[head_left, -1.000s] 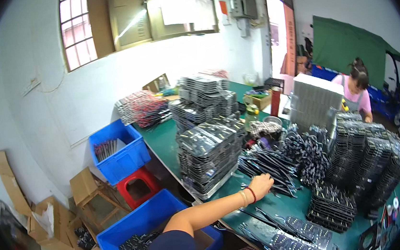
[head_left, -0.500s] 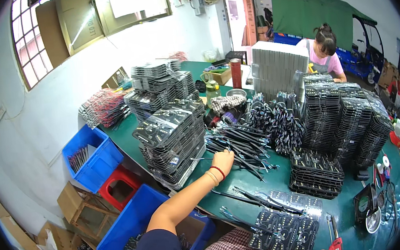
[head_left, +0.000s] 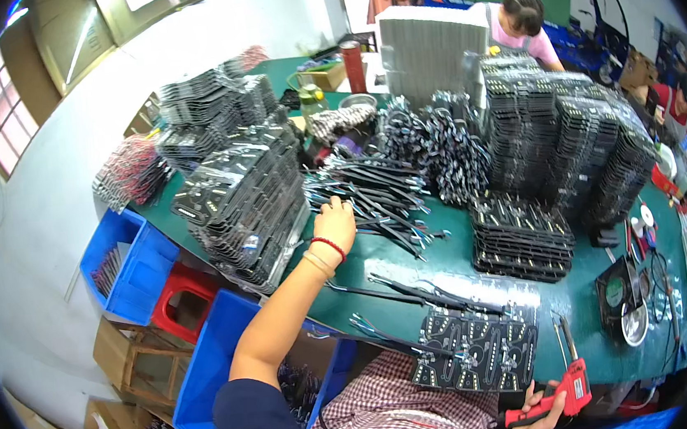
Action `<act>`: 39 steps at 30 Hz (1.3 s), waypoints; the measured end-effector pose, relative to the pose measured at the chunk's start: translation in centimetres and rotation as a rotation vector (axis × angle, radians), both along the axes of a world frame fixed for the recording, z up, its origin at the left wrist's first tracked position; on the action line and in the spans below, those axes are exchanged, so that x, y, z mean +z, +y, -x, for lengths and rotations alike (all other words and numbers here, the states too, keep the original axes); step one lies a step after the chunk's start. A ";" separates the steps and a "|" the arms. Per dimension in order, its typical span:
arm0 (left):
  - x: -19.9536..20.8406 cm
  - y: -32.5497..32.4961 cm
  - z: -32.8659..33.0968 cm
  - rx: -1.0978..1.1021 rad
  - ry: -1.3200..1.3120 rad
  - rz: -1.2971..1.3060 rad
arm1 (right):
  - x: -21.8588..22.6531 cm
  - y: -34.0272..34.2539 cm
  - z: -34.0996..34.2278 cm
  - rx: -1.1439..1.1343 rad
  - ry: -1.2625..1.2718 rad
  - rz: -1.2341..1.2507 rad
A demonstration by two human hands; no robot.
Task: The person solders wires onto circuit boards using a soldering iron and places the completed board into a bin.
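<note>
At the near left end of a loose pile of black cables (head_left: 384, 202), my left hand (head_left: 334, 224) has its fingers curled down in a pinch on a cable end; the fingertips are partly hidden. My right hand (head_left: 540, 412) is wrapped around the handle of a red soldering gun (head_left: 574, 388), low at the table's front edge. Its two thin metal tips point up and away. Just left of the gun lies a panel of black circuit boards (head_left: 476, 350) with rows of light dots. Several black cables (head_left: 417, 290) with bared coloured wire ends lie across and beside this panel.
Tall stacks of black circuit boards stand at left (head_left: 239, 200) and right (head_left: 521, 123), with a lower stack (head_left: 521, 239) between. A fan (head_left: 616, 292) and a metal cup (head_left: 635, 324) sit at right. Blue bins (head_left: 121, 265) and a red stool (head_left: 182, 300) flank the table. A co-worker (head_left: 519, 24) sits opposite.
The whole view has shifted, and more of my right hand and the soldering gun now shows. My left hand has moved slightly left and farther along the edge of the cable pile.
</note>
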State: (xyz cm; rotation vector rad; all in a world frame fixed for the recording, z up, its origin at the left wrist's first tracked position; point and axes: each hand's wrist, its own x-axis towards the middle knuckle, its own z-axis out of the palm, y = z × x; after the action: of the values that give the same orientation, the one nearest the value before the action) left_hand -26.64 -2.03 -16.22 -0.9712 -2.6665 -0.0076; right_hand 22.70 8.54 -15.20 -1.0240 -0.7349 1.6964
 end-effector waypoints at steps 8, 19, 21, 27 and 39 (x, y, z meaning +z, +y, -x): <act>-0.1 4.6 -5.3 -0.691 -0.215 0.029 | -1.2 1.0 0.8 -0.101 0.055 -0.061; 1.6 4.1 -0.5 -0.418 -0.081 -0.167 | -1.5 0.6 0.7 -0.057 0.054 -0.095; 3.5 3.9 -3.7 -0.434 -0.119 -0.151 | -1.4 0.6 0.7 -0.018 0.066 -0.143; 5.1 1.4 -20.8 -0.948 -0.298 -0.199 | -0.9 0.3 1.1 -0.101 0.013 -0.002; -0.1 4.8 -27.9 -1.015 -0.408 -0.395 | -1.5 0.5 -0.5 0.078 0.080 -0.089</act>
State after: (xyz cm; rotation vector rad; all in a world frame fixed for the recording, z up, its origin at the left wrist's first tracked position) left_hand 1.29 2.77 -16.33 -2.1834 -2.0070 -0.9776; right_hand 23.18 9.07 -16.72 -0.8708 -0.8003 1.7451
